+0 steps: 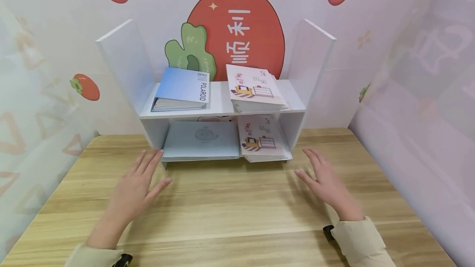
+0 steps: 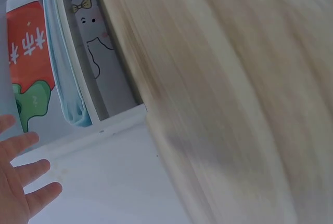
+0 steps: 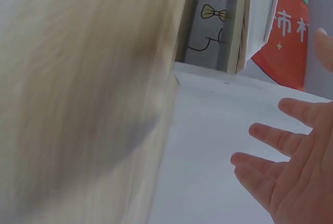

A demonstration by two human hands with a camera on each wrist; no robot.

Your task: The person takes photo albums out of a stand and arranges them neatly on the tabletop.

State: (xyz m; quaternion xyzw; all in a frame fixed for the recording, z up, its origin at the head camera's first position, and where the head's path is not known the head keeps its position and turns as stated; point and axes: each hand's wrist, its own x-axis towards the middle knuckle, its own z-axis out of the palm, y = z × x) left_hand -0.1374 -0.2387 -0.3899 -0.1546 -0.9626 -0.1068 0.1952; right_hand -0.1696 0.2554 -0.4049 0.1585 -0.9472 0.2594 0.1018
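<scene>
My left hand [image 1: 134, 190] hovers over the table at the shelf's front left, fingers straight and spread, holding nothing. On the other side my right hand [image 1: 326, 180] is held the same way, thumb toward the shelf. Between and beyond them stands a white two-tier shelf [image 1: 222, 109]. Its upper board carries a blue book marked POLAROID [image 1: 183, 85] on the left and a pink illustrated book [image 1: 256, 85], lying on others, on the right. Below, a pale blue whale-print book [image 1: 202, 139] lies beside another pink illustrated book [image 1: 264, 137].
The wooden table [image 1: 230, 213] stretches in front of the shelf. Tall white side panels [image 1: 128, 65] rise at both shelf ends. Behind hangs a backdrop cloth [image 1: 237, 28] with red persimmon prints, and pale cloth walls [image 1: 419, 94] flank the table.
</scene>
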